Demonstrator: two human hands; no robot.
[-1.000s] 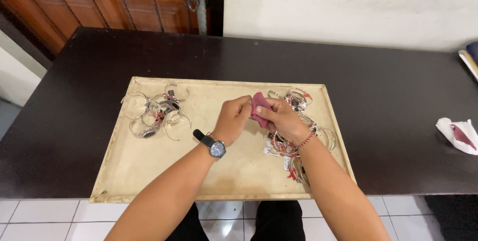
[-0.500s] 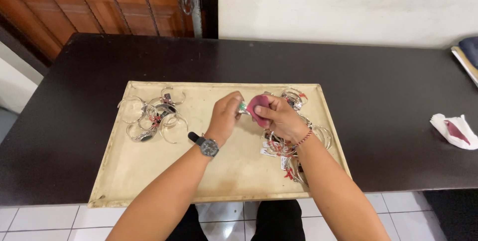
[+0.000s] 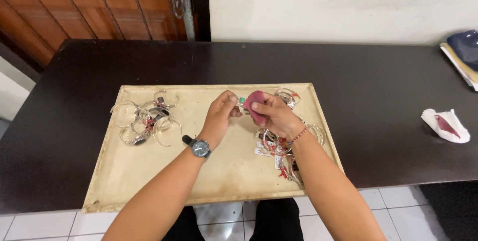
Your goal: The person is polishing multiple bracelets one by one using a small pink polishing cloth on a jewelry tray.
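A shallow beige tray [image 3: 149, 181] lies on a dark table [image 3: 74, 86]. Above the tray's middle, my left hand [image 3: 219, 116], with a dark wristwatch on the wrist, pinches a small silver bracelet [image 3: 242, 101] with a green stone. My right hand [image 3: 274, 114], wearing a red string band, presses a small pink cloth [image 3: 255, 105] against that bracelet. A pile of silver bangles [image 3: 147, 119] lies at the tray's left. Another pile of bangles with tags [image 3: 279, 151] lies at the tray's right, partly hidden under my right forearm.
A crumpled white tissue with a dark red piece on it [image 3: 445, 125] lies on the table at the right. Stacked papers with a dark blue item [image 3: 463, 57] sit at the far right edge. A wooden door and white wall stand behind.
Both hands stay together over the tray's middle with the pink cloth; the left hand has shifted slightly, and the bracelet's green stone now shows between the hands.
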